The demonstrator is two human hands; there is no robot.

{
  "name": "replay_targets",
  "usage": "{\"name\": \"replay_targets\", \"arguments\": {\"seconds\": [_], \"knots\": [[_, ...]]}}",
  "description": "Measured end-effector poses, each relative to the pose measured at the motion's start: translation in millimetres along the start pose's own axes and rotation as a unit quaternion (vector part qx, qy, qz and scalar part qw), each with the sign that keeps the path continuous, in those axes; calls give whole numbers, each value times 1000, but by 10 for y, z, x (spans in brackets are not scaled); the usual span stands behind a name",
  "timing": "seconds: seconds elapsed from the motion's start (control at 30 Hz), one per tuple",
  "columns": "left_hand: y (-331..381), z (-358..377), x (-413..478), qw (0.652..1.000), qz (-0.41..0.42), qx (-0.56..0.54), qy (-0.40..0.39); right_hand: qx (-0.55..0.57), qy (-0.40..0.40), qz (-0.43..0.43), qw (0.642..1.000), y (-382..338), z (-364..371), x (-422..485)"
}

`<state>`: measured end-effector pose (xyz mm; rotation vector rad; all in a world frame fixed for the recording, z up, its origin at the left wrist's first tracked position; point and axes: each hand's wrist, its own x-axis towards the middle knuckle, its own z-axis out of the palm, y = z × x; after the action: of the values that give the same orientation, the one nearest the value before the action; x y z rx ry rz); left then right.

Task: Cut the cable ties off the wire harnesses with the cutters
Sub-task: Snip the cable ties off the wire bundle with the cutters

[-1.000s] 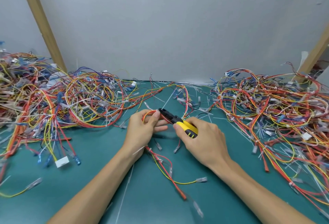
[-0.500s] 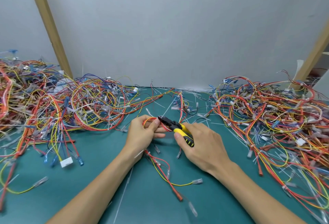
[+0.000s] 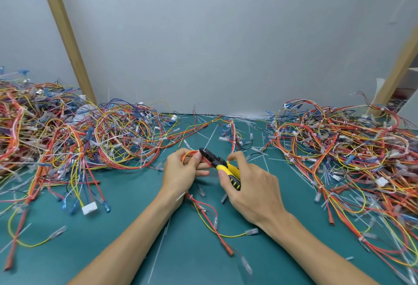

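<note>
Two bare hands meet near the middle of the green counter (image 3: 126, 223). The left hand (image 3: 181, 172) has its fingers (image 3: 200, 173) curled round a small harness (image 3: 204, 209) of red and yellow wires, pinching a loop of it between thumb and fingers. The rest of that harness trails out from under the palm toward five o'clock and lies on the counter, ending in clear-sleeved terminals. The right hand (image 3: 253, 185) grips the yellow-and-black handles of the cutters (image 3: 220, 164), with the thumb pressed on the near handle, the index finger curved above the far one and the other fingers wrapped beneath. The cutters' black nose points toward ten o'clock and touches the loop just beside the left thumb tip; whether the blades are closed on a tie cannot be told. At nine o'clock from the hands sprawls a large tangled pile of harnesses (image 3: 67, 140), with a white connector (image 3: 89, 208) at its near edge. At three o'clock lies a second pile (image 3: 350, 149), just as tangled. Between the piles, at twelve o'clock, clear tie offcuts (image 3: 210, 141) lie scattered on the counter. A grey wall (image 3: 214, 47) stands behind, with a wooden post (image 3: 67, 35) slanting at the left.
</note>
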<state>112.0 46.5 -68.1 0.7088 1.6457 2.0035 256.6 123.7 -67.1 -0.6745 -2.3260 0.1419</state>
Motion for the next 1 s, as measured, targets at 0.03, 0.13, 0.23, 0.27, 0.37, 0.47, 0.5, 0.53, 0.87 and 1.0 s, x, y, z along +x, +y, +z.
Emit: {"name": "replay_targets", "arguments": {"seconds": [0.03, 0.13, 0.23, 0.27, 0.37, 0.47, 0.5, 0.53, 0.87, 1.0], "knots": [[0, 1, 1, 1000, 2, -2, 1, 3, 0, -1, 1000, 16, 8, 0], [2, -1, 4, 1000, 10, -16, 9, 16, -8, -6, 1000, 51, 27, 6], [-2, -9, 8, 1000, 16, -17, 7, 12, 6, -17, 1000, 64, 34, 10], [-6, -13, 10, 1000, 16, -16, 4, 8, 10, -19, 1000, 68, 36, 11], [-18, -18, 12, 1000, 13, -16, -7, 15, 8, -14, 1000, 74, 44, 19], [-27, -22, 13, 1000, 12, -18, -10, 23, 2, -11, 1000, 75, 52, 20], [-27, -23, 11, 1000, 12, -16, -11, 24, 1, -10, 1000, 76, 51, 16], [-24, -23, 10, 1000, 11, -15, -12, 28, -2, -7, 1000, 76, 50, 15], [0, -14, 1, 1000, 4, -8, -22, 46, -74, -9, 996, 137, 26, 29], [8, -8, -1, 1000, -1, -11, -28, 40, -87, -10, 995, 170, 26, 44]]}}
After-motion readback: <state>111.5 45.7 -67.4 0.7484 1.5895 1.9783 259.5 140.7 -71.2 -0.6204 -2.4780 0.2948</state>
